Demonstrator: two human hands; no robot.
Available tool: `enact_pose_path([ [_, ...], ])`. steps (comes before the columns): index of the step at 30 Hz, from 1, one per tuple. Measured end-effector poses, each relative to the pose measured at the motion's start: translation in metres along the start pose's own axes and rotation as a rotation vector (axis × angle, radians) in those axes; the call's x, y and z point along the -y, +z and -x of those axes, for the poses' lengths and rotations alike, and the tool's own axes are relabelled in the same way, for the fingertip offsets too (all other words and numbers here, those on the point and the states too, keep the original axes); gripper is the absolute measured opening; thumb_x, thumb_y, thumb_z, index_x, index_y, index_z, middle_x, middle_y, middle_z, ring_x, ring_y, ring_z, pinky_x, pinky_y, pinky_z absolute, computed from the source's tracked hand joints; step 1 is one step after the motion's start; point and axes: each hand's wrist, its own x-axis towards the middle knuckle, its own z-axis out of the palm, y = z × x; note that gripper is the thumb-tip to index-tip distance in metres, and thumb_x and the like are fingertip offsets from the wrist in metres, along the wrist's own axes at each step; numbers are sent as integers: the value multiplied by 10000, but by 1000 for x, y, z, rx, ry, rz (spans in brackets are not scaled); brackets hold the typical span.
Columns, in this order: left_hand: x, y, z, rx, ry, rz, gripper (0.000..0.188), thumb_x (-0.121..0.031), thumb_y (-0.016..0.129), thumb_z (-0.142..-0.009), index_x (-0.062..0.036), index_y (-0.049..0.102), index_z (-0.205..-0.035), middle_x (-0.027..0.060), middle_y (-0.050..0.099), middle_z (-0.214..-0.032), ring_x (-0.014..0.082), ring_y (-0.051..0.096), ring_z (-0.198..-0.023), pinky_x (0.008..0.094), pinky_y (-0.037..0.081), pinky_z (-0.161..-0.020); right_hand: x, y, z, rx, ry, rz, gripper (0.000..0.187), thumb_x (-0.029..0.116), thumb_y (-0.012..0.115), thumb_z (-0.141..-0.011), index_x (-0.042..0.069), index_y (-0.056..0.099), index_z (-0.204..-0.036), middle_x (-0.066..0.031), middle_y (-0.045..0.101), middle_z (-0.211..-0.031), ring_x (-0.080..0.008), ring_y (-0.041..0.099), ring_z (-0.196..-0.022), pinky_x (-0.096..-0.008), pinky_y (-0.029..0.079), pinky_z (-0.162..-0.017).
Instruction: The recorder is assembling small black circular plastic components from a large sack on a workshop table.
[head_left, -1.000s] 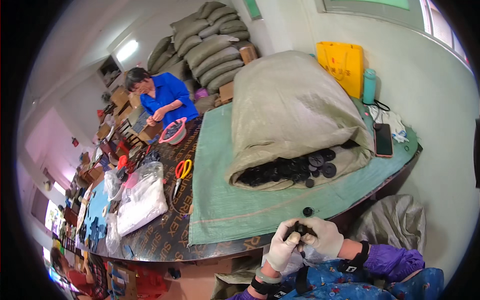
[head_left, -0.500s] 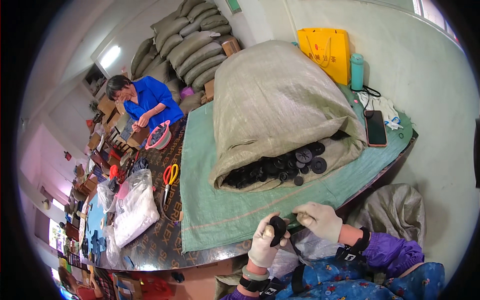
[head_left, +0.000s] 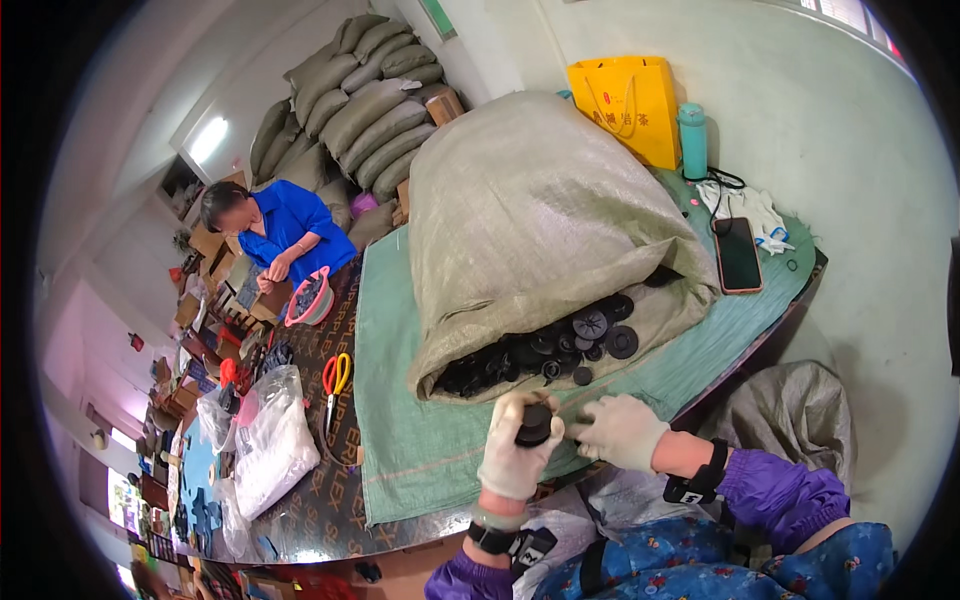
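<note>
Right at the near edge of the table, so basically under the chin, the white-gloved left hand (head_left: 512, 455) is gripping a round black piece (head_left: 534, 427), its fingers curled around it, just in front of the big sack's mouth. Just beside it, the right hand (head_left: 625, 432), also gloved, has its fingers bent toward the left one; honestly can't tell if it's pinching anything. Purple sleeves (head_left: 785, 497) behind both wrists, and off to the right a crumpled sack (head_left: 790, 410) sits below the table edge. Past the hands is a green sheet (head_left: 395, 405), and on it lies that big sack (head_left: 555, 190), with loads of black discs (head_left: 590, 322) showing at its near opening. Left of the sheet you've got scissors (head_left: 335, 382) with red and yellow handles, plus a clear plastic bag (head_left: 272, 450) with white stuff inside. Over on the right there's a phone (head_left: 738, 257), then a turquoise flask (head_left: 692, 145) and a yellow bag (head_left: 632, 115) farther back. Far left, a person in blue (head_left: 300, 220) is by a pink bowl (head_left: 322, 305), with stacked sacks (head_left: 375, 125) behind.
</note>
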Motion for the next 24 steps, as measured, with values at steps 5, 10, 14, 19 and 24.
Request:
enact_pose_path([
  [5, 18, 51, -62, 274, -336, -119, 212, -13, 625, -777, -42, 642, -986, 99, 638, -903, 234, 623, -829, 301, 515, -731, -15, 21, 0, 41, 129, 24, 183, 235, 573, -808, 89, 603, -915, -147, 586, -871, -331, 603, -803, -439, 496, -673],
  [10, 67, 97, -103, 585, 138, -909, 304, -105, 523, -813, -84, 615, -1102, 152, 596, -1182, 345, 602, -998, 401, 498, -851, -31, 18, 11, -116, 174, -17, 138, 212, 591, -799, 89, 610, -858, -145, 589, -782, -347, 588, -753, -465, 477, -640],
  [14, 37, 121, -102, 688, -49, -1207, 223, -79, 596, -789, -87, 591, -1011, 141, 583, -1051, 334, 617, -991, 430, 524, -791, -30, 21, 20, -149, 241, -10, 135, 197, 610, -787, 79, 603, -855, -141, 591, -775, -352, 583, -740, -460, 477, -637],
  [19, 40, 105, -91, 495, 68, -1020, 118, -122, 599, -795, -77, 619, -902, 140, 570, -981, 334, 597, -897, 426, 506, -748, -35, 34, 17, -244, 352, -73, 155, 192, 614, -794, 85, 600, -905, -129, 606, -835, -344, 599, -787, -452, 487, -650],
  [24, 8, 58, -61, 154, 76, -586, 125, -122, 638, -794, -74, 662, -907, 85, 603, -888, 279, 606, -829, 346, 496, -726, -23, 18, 6, -229, 344, -139, 178, 198, 616, -811, 117, 616, -969, -131, 598, -965, -344, 606, -839, -448, 499, -691],
])
